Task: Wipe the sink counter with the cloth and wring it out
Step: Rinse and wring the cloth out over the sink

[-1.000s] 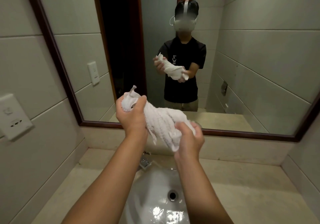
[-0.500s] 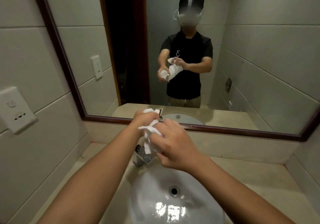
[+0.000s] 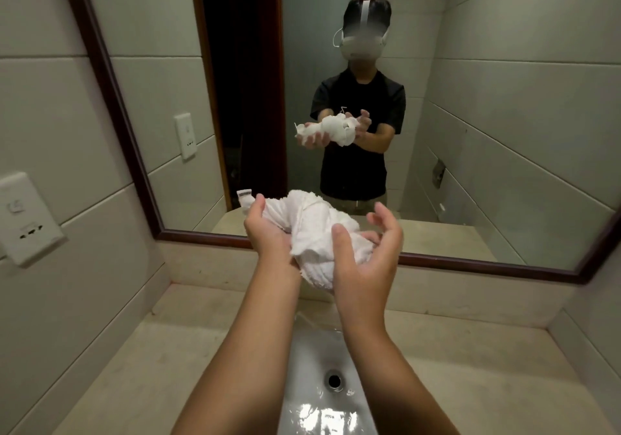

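cloth (image 3: 316, 229) gripped in left hand (image 3: 268, 236), resting across right hand (image 3: 366, 259) palm

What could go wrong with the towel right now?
The cloth might slip: the right hand only cradles it with open fingers, while the left hand grips one twisted end. It would likely land in the sink. Also, the bundle hangs near the sink's back edge, so drips could wet the counter.

The sink (image 3: 316, 357) runs off the bottom edge, its sides behind both forearms.
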A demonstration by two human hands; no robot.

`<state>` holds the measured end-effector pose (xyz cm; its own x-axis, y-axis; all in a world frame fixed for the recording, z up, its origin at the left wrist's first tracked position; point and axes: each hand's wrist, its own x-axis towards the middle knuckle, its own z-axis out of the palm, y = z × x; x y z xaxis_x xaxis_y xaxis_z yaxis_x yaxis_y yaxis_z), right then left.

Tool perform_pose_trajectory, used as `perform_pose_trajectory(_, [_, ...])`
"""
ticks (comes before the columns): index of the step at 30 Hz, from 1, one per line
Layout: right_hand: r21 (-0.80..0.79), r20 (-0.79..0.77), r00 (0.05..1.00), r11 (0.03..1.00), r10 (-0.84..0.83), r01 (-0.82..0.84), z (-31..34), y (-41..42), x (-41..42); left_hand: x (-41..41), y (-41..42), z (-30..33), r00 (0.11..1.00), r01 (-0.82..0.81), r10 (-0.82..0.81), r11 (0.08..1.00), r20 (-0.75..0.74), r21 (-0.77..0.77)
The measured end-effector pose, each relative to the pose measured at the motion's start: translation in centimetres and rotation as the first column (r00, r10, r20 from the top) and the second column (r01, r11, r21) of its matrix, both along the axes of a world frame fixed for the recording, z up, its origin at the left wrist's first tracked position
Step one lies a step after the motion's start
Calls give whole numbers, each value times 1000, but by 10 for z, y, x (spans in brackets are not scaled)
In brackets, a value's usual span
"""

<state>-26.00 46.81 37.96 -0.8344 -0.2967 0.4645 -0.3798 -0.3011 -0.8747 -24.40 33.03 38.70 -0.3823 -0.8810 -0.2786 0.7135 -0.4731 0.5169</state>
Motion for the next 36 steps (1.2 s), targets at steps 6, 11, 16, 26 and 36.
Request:
perform_pose_trajectory(6, [-172, 836, 219, 620, 503, -765, -31, 13, -13, 1, -5, 6, 979, -98, 72, 987, -191, -131])
perform_pose_trajectory(11, [-629, 740, -118, 619, 662, -471, -45, 19, -28, 6, 18, 1, 1000, 20, -26, 933, -11, -360])
perform_pose_trajectory(16, [-611, 762, -41, 696, 646, -377, -37, 5, -38, 20, 34, -1, 995, 53, 11, 788, 100, -613])
perform_pose_trajectory(26, [-217, 747, 633, 975, 203, -57, -33, -11, -47, 29, 31, -15, 816, -46, 439, 698, 377, -714])
perform_pose_trajectory(36, [161, -701, 701, 929, -131, 334, -1, -11, -33, 7, 7, -63, 683, 343, -104, 919, 723, -193])
